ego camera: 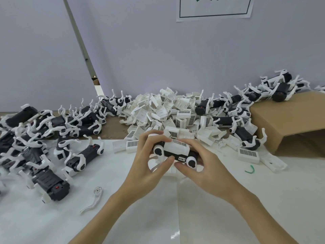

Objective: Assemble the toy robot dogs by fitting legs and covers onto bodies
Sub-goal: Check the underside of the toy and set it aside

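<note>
A dog body [175,152] is held near centre, above the white table [228,208], gripped by the left hand [149,164] and right hand [198,166]; a white cover [177,146] is being pressed onto it; whether it is seated cannot be told; legged bodies [44,138] are heaped at left, seemingly uncovered; many covers [167,110] are piled far centre; a loose leg [93,199] lies near left; a cardboard box [284,120] stands at right; much work is judged to remain.
</note>
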Tool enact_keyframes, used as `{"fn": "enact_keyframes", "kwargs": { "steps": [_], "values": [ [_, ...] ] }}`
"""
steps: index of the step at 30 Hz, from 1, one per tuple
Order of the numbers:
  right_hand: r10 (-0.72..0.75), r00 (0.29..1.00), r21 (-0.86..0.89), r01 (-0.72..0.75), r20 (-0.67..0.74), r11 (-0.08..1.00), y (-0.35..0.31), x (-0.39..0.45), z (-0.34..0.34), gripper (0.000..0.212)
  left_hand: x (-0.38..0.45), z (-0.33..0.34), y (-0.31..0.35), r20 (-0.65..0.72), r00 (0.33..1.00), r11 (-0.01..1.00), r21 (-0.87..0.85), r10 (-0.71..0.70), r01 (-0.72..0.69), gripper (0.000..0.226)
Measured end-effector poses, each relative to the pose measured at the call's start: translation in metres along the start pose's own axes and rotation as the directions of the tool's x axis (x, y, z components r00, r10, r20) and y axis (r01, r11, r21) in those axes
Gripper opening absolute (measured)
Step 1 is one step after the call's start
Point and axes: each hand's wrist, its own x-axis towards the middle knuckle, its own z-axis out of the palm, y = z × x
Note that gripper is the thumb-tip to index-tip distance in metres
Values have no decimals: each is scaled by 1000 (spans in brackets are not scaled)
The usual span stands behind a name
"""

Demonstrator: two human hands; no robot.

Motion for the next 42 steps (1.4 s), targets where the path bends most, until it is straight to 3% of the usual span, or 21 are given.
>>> {"fn": "enact_keyframes", "kwargs": {
  "steps": [2, 5, 9, 11, 13, 15, 18, 22, 27, 32, 37, 42],
  "values": [
    [-73, 994, -97, 65, -83, 993, 4, -1, 1, 54, -1, 1, -2, 27, 999, 999, 15, -47, 46, 49],
    [-226, 962, -374, 155, -155, 914, 10, -1, 7, 69, 1, 3, -1, -51, 957, 957, -58, -286, 283, 60],
    [-357, 926, -536, 239, -125, 810, 11, 0, 14, 77, 8, -5, -3, 0, 925, 908, -186, -381, 374, 25],
    [-252, 964, -458, 185, -88, 869, 11, -2, 15, 77, 9, -11, -4, -5, 932, 907, -230, -362, 351, 22],
    [-33, 999, -282, 30, -7, 959, 11, -2, 11, 76, 9, -12, -7, -3, 945, 925, -207, -327, 320, 24],
    [83, 996, -157, -76, 33, 985, 11, -1, 8, 53, 7, -12, -9, 56, 957, 947, -135, -286, 291, 26],
    [42, 999, -192, -47, -35, 980, 11, -2, 6, 31, 2, -10, -11, 113, 956, 954, -103, -271, 283, 36],
    [-69, 995, -380, 35, -76, 924, 9, -6, 12, 44, 2, -8, -9, 62, 950, 933, -182, -305, 311, 47],
    [-155, 981, -419, 91, -121, 904, 2, -4, 16, 37, 5, -8, -9, 0, 946, 913, -260, -325, 314, 41],
    [-104, 991, -335, 68, -89, 940, 1, -4, 16, 27, 7, -6, -10, -29, 950, 920, -258, -312, 294, 39],
    [72, 997, -74, -74, -20, 995, 0, -5, 19, 17, 4, -8, -12, 43, 942, 909, -252, -332, 332, 44],
    [186, 982, 45, -185, -11, 982, -4, -2, 19, 32, 5, -5, -11, 18, 947, 910, -271, -321, 314, 35]
  ]
}}
